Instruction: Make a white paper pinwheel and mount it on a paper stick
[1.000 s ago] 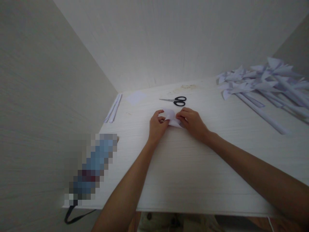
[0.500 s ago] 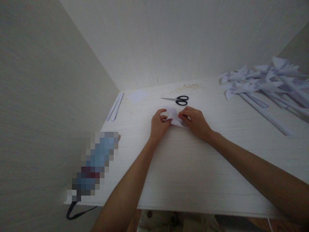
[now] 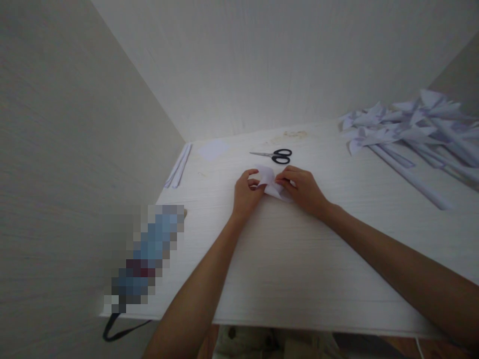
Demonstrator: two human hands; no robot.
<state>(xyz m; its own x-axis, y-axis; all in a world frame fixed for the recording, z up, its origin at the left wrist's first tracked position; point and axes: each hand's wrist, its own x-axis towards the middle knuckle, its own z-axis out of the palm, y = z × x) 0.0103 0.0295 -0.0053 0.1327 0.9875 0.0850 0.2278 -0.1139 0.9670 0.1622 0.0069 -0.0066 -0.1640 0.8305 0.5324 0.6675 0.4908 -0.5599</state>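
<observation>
Between my two hands, a curled piece of white paper [image 3: 266,174] rests low over the tabletop, its edges bent inward like a pinwheel. My left hand [image 3: 247,194] grips its left side, fingers curved around the edge and thumb in front. On the other side my right hand [image 3: 301,188] pinches the paper near its middle with thumb and fingertips; anything small under those fingertips is hidden. Just beyond the paper lies a pair of scissors [image 3: 279,156] with black handles, blades pointing left.
A flat white paper square [image 3: 213,148] and two rolled paper sticks [image 3: 178,165] lie at the back left. Several white paper pinwheels on sticks [image 3: 411,134] are piled at the right. A blurred blue object with a strap [image 3: 149,249] sits along the left wall. Walls enclose the table [image 3: 284,279].
The paper's front flap has shifted slightly between my fingers. Both hands keep nearly the same place and hold.
</observation>
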